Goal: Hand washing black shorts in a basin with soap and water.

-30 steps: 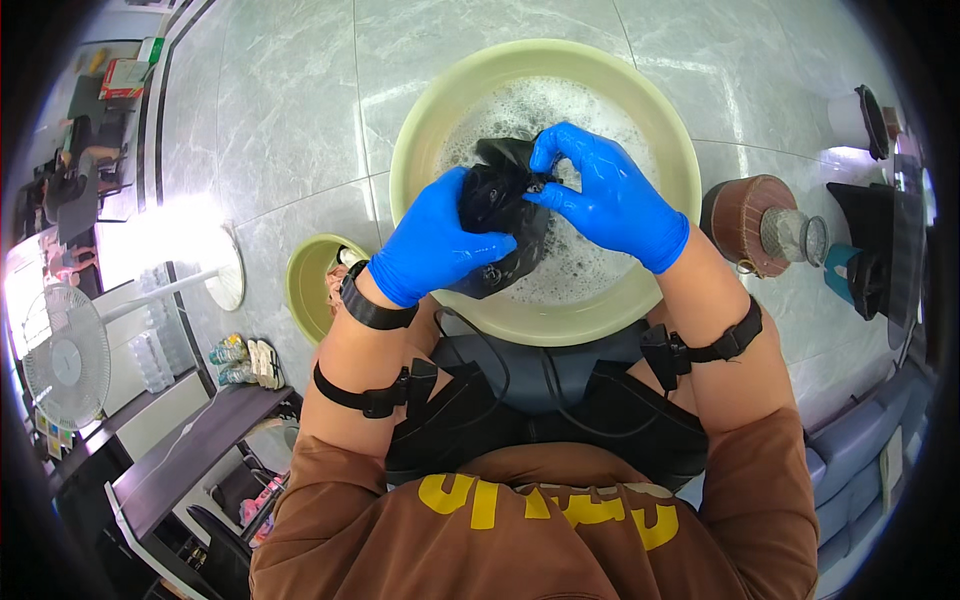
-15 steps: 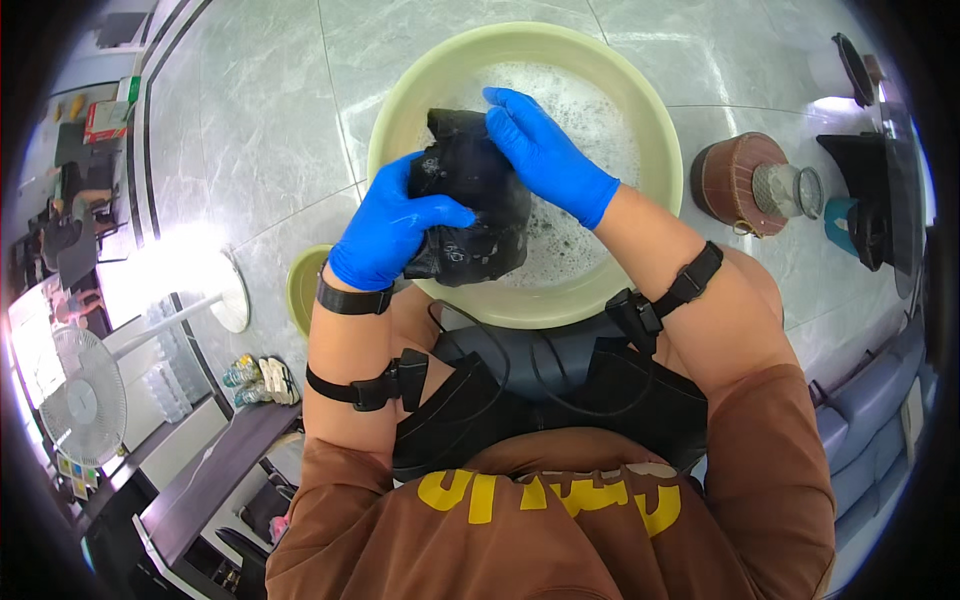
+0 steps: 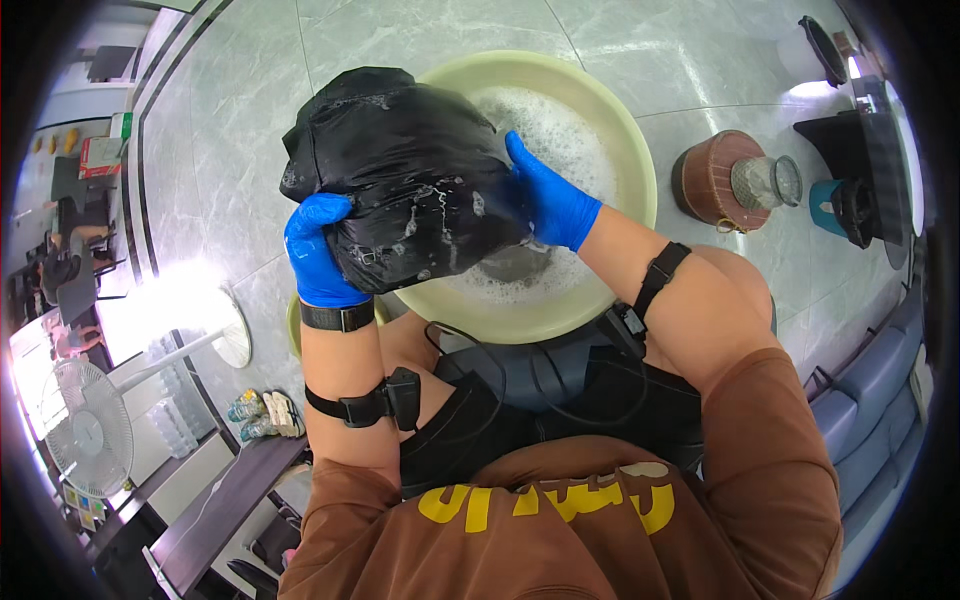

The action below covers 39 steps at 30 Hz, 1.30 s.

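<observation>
A wet black fabric item [image 3: 400,160], bulging and streaked with suds, is raised over the left part of a pale green basin [image 3: 640,170]. I cannot make out what kind of item it is. Foamy water [image 3: 555,125] fills the basin. My left hand [image 3: 322,255], in a blue glove, grips the item's lower left side, thumb on top and the other fingers hidden beneath. My right hand [image 3: 560,205], also gloved in blue, is at the item's right edge with its thumb stretched out. Its other fingers are partly blurred and hidden there.
Right of the basin stands a brown wooden tub [image 3: 705,180] with a glass jar [image 3: 775,183]. A smaller green basin [image 3: 295,325] is partly hidden by my left forearm. Shoes [image 3: 270,410], a dark table [image 3: 215,510] and a fan [image 3: 90,425] are at left; a blue sofa [image 3: 870,385] is at right.
The black item has moved up and left and now looks much larger and puffed out. My left hand has moved left with it; my right hand has shifted down to its right edge.
</observation>
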Each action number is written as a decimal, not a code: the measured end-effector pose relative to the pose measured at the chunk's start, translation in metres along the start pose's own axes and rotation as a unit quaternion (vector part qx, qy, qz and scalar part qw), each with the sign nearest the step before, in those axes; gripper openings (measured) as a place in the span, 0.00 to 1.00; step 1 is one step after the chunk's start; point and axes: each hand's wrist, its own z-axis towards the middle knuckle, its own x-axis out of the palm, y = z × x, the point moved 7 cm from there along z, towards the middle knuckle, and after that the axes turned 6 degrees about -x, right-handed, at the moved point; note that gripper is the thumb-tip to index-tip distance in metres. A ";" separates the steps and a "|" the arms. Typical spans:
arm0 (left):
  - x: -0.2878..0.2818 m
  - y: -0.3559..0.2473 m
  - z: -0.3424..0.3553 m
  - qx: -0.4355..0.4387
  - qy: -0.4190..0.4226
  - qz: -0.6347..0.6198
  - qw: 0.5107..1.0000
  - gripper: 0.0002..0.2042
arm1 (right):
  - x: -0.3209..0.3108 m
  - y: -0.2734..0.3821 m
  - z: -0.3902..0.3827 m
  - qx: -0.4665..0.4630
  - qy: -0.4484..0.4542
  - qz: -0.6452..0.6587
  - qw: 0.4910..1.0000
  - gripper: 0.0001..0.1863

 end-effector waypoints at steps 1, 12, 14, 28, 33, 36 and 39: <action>0.005 -0.002 0.001 -0.001 0.001 0.009 1.000 0.33 | -0.005 0.001 0.000 -0.001 0.000 -0.002 1.000 0.39; -0.044 -0.019 0.001 -0.068 -0.165 0.323 0.929 0.17 | -0.067 0.032 0.009 -0.040 -0.175 -0.223 0.958 0.21; -0.052 -0.012 0.008 -0.063 -0.182 0.323 0.927 0.15 | -0.077 0.044 0.009 -0.098 -0.223 -0.310 0.919 0.18; -0.040 0.084 0.038 0.006 -0.208 0.441 0.873 0.15 | 0.042 0.037 -0.021 -0.304 -0.154 -0.741 0.578 0.27; -0.047 0.101 0.034 -0.103 -0.233 0.334 0.907 0.15 | 0.069 0.017 -0.040 -0.356 -0.133 -0.808 0.450 0.29; -0.023 0.117 0.028 -0.043 -0.175 0.026 0.983 0.18 | 0.081 0.014 -0.045 -0.372 -0.116 -0.838 0.382 0.31; 0.002 0.111 0.028 -0.015 -0.152 0.020 0.988 0.17 | 0.083 0.011 -0.051 -0.350 -0.096 -0.849 0.385 0.31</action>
